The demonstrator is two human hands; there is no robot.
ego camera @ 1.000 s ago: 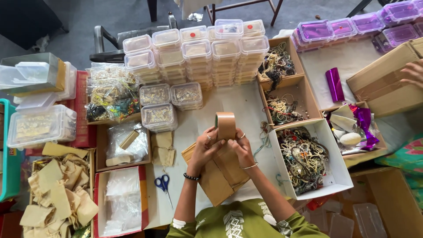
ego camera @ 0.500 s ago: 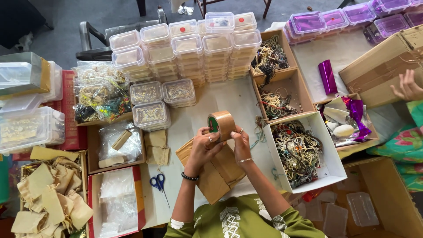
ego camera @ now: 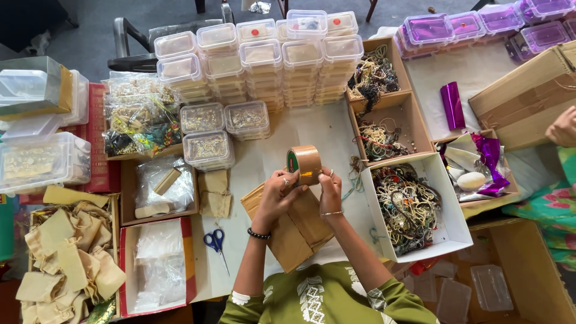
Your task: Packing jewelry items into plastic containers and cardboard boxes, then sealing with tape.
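Across the white-covered worktop (ego camera: 312,129), goods lie in groups. Clear lidded containers (ego camera: 258,63) stand stacked at the far edge, with 3 more containers of small parts (ego camera: 219,129) just in front. Cloth pouches (ego camera: 60,264) fill a tray at the near left, beside a red-rimmed box of clear bags (ego camera: 157,264). Blue-handled scissors (ego camera: 215,242) lie flat next to that box. To the right, cardboard trays (ego camera: 384,102) and a white box (ego camera: 414,207) hold tangled beaded jewellery. Purple-lidded containers (ego camera: 480,27) and a large cardboard carton (ego camera: 522,99) occupy the far right. Grey floor and a chair frame (ego camera: 129,45) show beyond the worktop.

Both hands are raised above a brown paper-wrapped parcel (ego camera: 294,228) that rests on the worktop near the person's body. The left hand (ego camera: 281,193) and the right hand (ego camera: 330,189) are closed around a roll of brown tape (ego camera: 304,165), held upright between them, directly over the parcel. Another person's hand (ego camera: 564,127) appears at the right edge, near the carton.

Compared with 0.5 s earlier, the tape roll remains gripped by both hands above the parcel; the fingers sit closer against its rim. The other person's hand stays near the carton.
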